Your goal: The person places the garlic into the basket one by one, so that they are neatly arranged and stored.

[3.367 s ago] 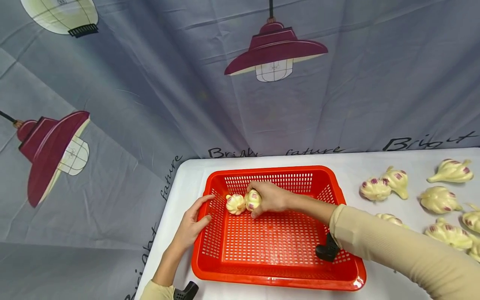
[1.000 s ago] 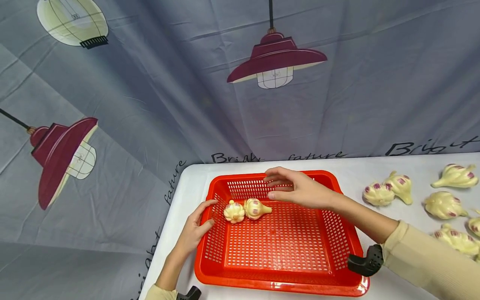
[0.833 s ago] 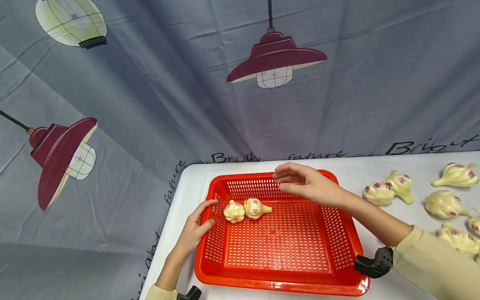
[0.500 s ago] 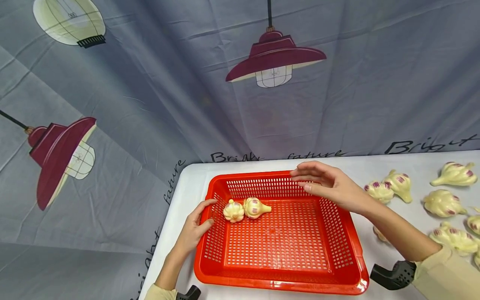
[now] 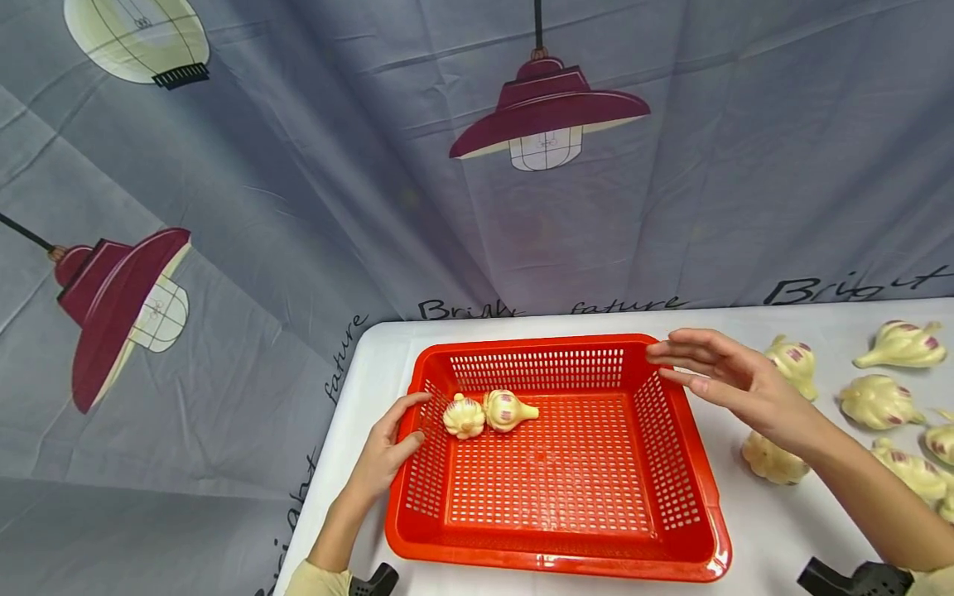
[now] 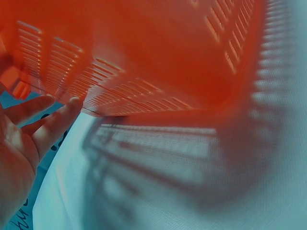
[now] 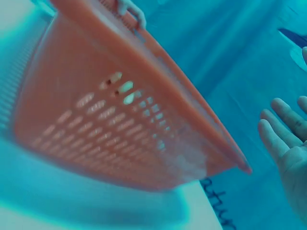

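Observation:
A red perforated plastic basket stands on the white table, with two garlic bulbs side by side at its left end. My left hand rests at the basket's left rim, index finger and thumb over the edge. In the left wrist view its other fingers lie fairly straight against the outer wall. Holding nothing, my right hand hovers by the basket's back right corner with fingers extended. Beneath and beside it are loose garlic bulbs, one under the wrist and another partly behind the hand.
Several more garlic bulbs lie on the right of the table. A grey printed curtain hangs along the back and left edges. Black wrist cameras sit on both wrists.
My right hand has let go of a garlic bulb beside the other one in the basket, then moved right, out past the basket's right rim. The left hand has stayed at the rim.

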Available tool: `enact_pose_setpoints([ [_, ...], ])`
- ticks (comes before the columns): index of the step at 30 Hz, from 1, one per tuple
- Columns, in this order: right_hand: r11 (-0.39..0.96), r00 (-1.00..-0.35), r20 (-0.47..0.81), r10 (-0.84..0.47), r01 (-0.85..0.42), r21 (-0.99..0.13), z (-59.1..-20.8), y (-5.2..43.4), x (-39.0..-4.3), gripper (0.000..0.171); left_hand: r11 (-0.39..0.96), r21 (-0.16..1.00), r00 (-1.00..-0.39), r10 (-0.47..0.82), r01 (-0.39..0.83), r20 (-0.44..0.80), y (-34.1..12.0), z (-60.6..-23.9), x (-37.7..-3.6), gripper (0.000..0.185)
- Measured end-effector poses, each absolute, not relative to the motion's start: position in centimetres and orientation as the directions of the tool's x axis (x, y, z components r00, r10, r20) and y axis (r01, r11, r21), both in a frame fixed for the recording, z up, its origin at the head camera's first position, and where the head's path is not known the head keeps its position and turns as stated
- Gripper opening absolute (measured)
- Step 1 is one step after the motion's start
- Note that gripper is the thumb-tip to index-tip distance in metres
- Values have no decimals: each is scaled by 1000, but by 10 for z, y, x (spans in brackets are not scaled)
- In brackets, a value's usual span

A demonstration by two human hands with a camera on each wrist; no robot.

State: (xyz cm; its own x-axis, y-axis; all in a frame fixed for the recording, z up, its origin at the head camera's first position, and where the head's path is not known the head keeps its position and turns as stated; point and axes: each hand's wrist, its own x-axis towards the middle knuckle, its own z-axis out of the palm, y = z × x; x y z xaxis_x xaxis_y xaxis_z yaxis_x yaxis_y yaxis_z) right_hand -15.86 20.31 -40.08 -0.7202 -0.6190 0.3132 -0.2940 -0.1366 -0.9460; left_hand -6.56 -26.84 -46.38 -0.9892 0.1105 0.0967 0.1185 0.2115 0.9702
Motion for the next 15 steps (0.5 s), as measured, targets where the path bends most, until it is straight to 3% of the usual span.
enact_pose_setpoints([
  [7, -413, -675, 480, -560, -275, -868, -425, 234, -151, 52, 217, 970, -990, 112, 112, 90, -269, -463, -65, 55],
  [15, -518, -659, 527, -537, -236, -822, -442, 265, -135, 54, 211, 971, -989, 115, 114, 92, -271, -464, -66, 55],
])
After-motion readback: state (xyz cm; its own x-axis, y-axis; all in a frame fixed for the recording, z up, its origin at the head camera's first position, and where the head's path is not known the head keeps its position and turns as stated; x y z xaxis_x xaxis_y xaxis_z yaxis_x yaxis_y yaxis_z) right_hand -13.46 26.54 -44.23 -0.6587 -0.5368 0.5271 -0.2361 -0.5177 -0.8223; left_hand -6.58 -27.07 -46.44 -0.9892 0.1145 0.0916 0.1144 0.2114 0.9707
